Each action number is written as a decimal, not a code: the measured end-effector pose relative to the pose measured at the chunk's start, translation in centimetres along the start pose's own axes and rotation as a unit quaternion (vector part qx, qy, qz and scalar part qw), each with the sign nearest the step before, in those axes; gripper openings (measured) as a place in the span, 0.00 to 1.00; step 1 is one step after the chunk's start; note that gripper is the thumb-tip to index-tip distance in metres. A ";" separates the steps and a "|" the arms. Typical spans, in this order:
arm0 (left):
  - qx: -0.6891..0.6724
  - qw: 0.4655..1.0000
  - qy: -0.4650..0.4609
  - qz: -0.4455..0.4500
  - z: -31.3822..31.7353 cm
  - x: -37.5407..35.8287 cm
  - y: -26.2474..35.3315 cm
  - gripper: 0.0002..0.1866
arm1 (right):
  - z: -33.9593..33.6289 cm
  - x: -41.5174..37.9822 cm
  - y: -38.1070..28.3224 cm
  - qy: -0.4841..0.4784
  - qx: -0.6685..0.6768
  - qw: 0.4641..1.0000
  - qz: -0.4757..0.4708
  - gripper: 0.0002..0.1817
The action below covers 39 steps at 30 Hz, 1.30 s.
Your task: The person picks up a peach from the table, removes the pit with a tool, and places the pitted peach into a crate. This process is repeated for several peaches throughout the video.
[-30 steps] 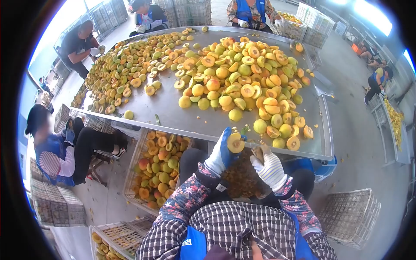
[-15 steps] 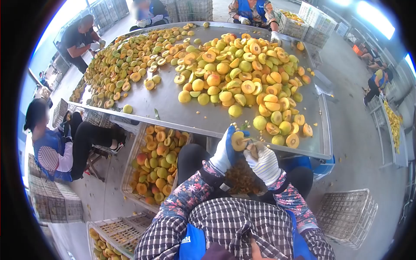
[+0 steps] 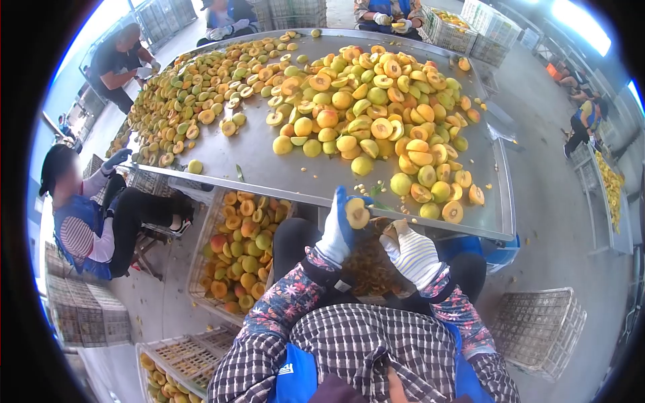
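My left hand (image 3: 336,232), in a white glove with blue fingers, is closed on a peach half (image 3: 357,213), its cut face turned to the right. It is just over the near edge of the metal table (image 3: 269,164). To its right, my right hand (image 3: 411,254), in a striped white glove with stained fingertips, is closed, apart from the peach half. A thin dark thing seems to stick out at its fingertips, too small to name. Beyond both hands lies a heap of halved yellow-green peaches (image 3: 381,127). Brown scraps (image 3: 376,269) lie below, between my knees.
A crate of peach halves (image 3: 195,269) stands left of my knees, another crate (image 3: 185,359) lower left. To the right is a plastic crate (image 3: 537,329). Co-workers sit or stand round the table; one person (image 3: 84,215) sits at left. Small pits dot the tabletop.
My hands have moved apart: the left, with the peach half, went slightly left, and the right drew off the fruit. At left, the seated person's hand has risen to the table edge.
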<state>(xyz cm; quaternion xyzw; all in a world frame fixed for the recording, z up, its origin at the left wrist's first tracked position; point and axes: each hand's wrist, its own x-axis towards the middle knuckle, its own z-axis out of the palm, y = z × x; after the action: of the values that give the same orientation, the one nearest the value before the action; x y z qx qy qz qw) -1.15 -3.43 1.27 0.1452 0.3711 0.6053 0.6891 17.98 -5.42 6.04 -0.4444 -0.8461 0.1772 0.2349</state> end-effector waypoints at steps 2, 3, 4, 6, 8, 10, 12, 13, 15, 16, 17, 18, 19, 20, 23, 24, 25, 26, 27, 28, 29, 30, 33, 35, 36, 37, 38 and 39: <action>-0.085 0.996 0.008 0.030 -1.5 0.4 0.1 0.35 | 0.3 -0.4 0.7 -0.035 -0.047 0.997 0.051 0.16; -0.122 0.992 -0.022 0.035 -1.1 -0.3 0.5 0.34 | 0.3 -0.3 0.8 -0.042 -0.076 0.994 0.061 0.17; -0.119 0.992 -0.025 0.034 -0.4 -0.5 0.9 0.34 | 0.3 0.0 1.0 -0.038 -0.076 0.994 0.063 0.17; -0.091 0.995 -0.020 0.031 0.5 -1.4 1.1 0.35 | 0.3 -0.1 0.8 -0.041 -0.105 0.992 0.064 0.18; -0.096 0.995 -0.018 0.019 0.8 -1.5 1.2 0.35 | 0.2 0.1 0.7 -0.039 -0.097 0.993 0.055 0.20; -0.129 0.991 -0.008 -0.028 1.1 -1.5 1.2 0.35 | 0.2 0.1 0.5 -0.041 -0.103 0.992 0.065 0.21; -0.133 0.990 -0.026 -0.044 0.9 -1.5 1.0 0.35 | 0.3 -0.1 0.5 -0.045 -0.110 0.991 0.069 0.21; -0.138 0.988 -0.045 -0.055 0.7 -1.4 0.9 0.35 | 0.3 -0.1 0.6 -0.048 -0.117 0.990 0.068 0.21; -0.155 0.985 -0.048 -0.060 0.5 -1.1 0.7 0.34 | 0.1 -0.2 0.5 -0.046 -0.109 0.991 0.062 0.20; -0.170 0.982 -0.049 -0.064 0.2 -0.9 0.5 0.34 | 0.0 -0.3 0.4 -0.043 -0.098 0.993 0.056 0.18; -0.170 0.982 -0.046 -0.067 -0.3 -0.7 0.3 0.34 | 0.0 -0.6 0.3 -0.045 -0.097 0.993 0.058 0.18; -0.141 0.988 -0.028 -0.051 -0.7 -0.4 0.3 0.34 | -0.1 -0.8 0.3 -0.020 -0.037 0.998 0.054 0.17; -0.113 0.993 -0.011 -0.034 -1.0 0.0 0.3 0.34 | -0.3 -0.7 0.3 0.006 0.021 0.999 0.048 0.16; -0.113 0.993 -0.010 -0.034 -1.3 0.1 0.1 0.34 | -0.2 -0.8 0.5 0.005 0.022 0.999 0.049 0.16; -0.059 0.997 -0.003 -0.059 -1.5 0.0 -0.5 0.34 | 0.1 -1.0 0.6 -0.003 0.024 0.999 0.043 0.14; -0.028 0.997 -0.021 -0.064 -1.3 -0.1 -0.6 0.33 | 0.1 -1.0 0.4 -0.003 0.024 0.999 0.049 0.14; 0.002 0.997 -0.038 -0.069 -1.1 -0.3 -0.7 0.32 | 0.3 -1.0 0.2 -0.009 0.030 0.999 0.032 0.15; 0.003 0.997 -0.038 -0.073 -0.8 -0.5 -1.0 0.32 | 0.4 -0.9 -0.1 -0.014 0.036 0.999 0.015 0.15; 0.000 0.997 -0.043 -0.064 -0.4 -0.6 -1.2 0.31 | 0.3 -0.6 -0.5 -0.035 0.046 0.998 0.013 0.17; -0.004 0.997 -0.048 -0.053 -0.2 -0.6 -1.3 0.30 | 0.4 -0.4 -0.6 -0.035 0.046 0.998 0.014 0.17; 0.009 0.996 -0.070 -0.048 -0.3 -0.6 -1.5 0.29 | 0.5 -0.2 -0.7 -0.044 0.011 0.999 0.005 0.18; 0.010 0.996 -0.069 -0.049 -0.4 -0.5 -1.6 0.29 | 0.6 -0.2 -0.7 -0.053 -0.025 0.998 -0.003 0.19; -0.002 0.992 -0.082 -0.091 -0.4 -0.5 -1.6 0.29 | 1.3 0.0 -0.2 -0.056 -0.036 0.998 -0.018 0.19; 0.017 0.993 -0.052 -0.105 0.0 -1.0 -1.3 0.30 | 1.4 0.1 0.0 -0.063 -0.039 0.997 -0.022 0.19; 0.017 0.993 -0.052 -0.106 -0.2 -0.9 -1.4 0.30 | 1.2 0.3 0.0 -0.087 -0.050 0.995 -0.018 0.18; 0.031 0.993 -0.037 -0.112 -0.4 -0.8 -1.6 0.31 | 1.1 0.3 0.1 -0.112 -0.062 0.992 -0.014 0.17; 0.045 0.992 -0.024 -0.117 -0.5 -0.8 -1.7 0.32 | 1.1 0.3 0.2 -0.112 -0.061 0.992 -0.013 0.17; 0.046 0.992 -0.024 -0.118 -0.4 -0.9 -1.7 0.32 | 1.1 0.3 0.5 -0.128 -0.072 0.989 -0.024 0.19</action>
<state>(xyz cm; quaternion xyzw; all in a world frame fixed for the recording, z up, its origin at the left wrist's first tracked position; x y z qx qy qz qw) -0.20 -4.79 0.24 0.1459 0.3966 0.4986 0.7569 17.55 -5.03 4.95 -0.4134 -0.8901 0.1660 0.0960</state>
